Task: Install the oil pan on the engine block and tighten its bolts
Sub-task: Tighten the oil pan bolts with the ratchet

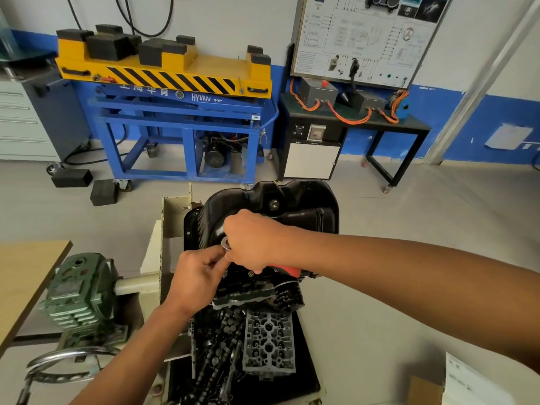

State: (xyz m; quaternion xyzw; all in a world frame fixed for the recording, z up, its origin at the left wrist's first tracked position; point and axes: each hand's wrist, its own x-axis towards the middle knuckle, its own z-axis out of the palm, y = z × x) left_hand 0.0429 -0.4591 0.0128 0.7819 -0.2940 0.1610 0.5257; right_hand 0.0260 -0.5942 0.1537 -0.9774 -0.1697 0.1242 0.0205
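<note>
The black oil pan [295, 200] lies on top of the engine block [248, 290], which is held on a stand at the centre of the head view. My right hand [251, 241] grips a ratchet wrench with a red handle [285, 270]; its silver head [225, 244] sits over the near left flange of the pan. My left hand [198, 276] pinches the wrench just below that head, fingers curled. The bolt under the tool is hidden by my hands. A black oil filter [287, 298] sticks out of the block on the right.
A green gearbox [79, 296] with a steel hand wheel [58, 366] drives the stand at left. A tray below the block holds camshafts and a grey cover [268, 346]. A wooden table [23, 276] is at far left, a blue-yellow lift [175, 112] and a trainer bench [350, 121] behind.
</note>
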